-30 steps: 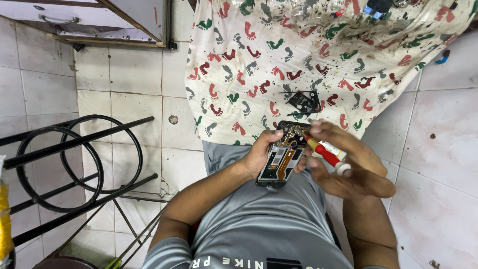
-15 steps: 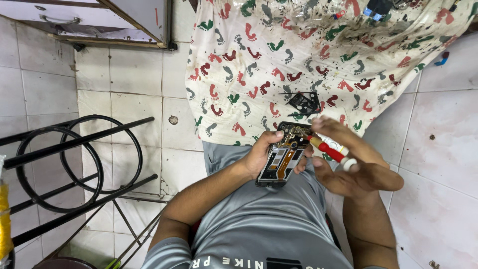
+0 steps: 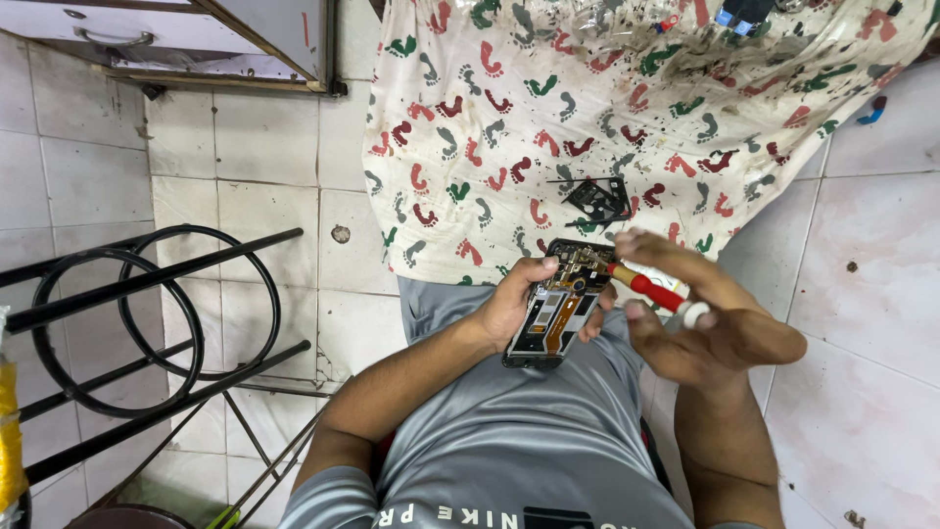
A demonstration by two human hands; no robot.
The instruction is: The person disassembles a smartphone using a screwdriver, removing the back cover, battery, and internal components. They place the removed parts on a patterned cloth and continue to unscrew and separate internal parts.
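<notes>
Little has shifted — my right hand [image 3: 705,328] has only turned slightly, pinching the screwdriver [image 3: 651,291], tip at the phone's [image 3: 560,306] top. My left hand [image 3: 514,299] clasps the phone's edges. Light, stiff, fragile — I'd hold the frame, not the exposed boards.

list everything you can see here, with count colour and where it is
opened phone: 1, black frame with its inner boards showing, gripped in the left hand over the lap
screwdriver: 1, red handle with white cap, in the right hand, tip at the phone's top end
cloth: 1, cream with red, green and grey footprints, spread ahead of the person
black plastic part: 1, lying on the cloth beyond the phone
metal stand: 1, black bars and rings, at left
drawer: 1, pale with metal handle, top left
tiled floor: white, all around
shirt: 1, grey
left hand: holds the phone
right hand: holds the screwdriver
</notes>
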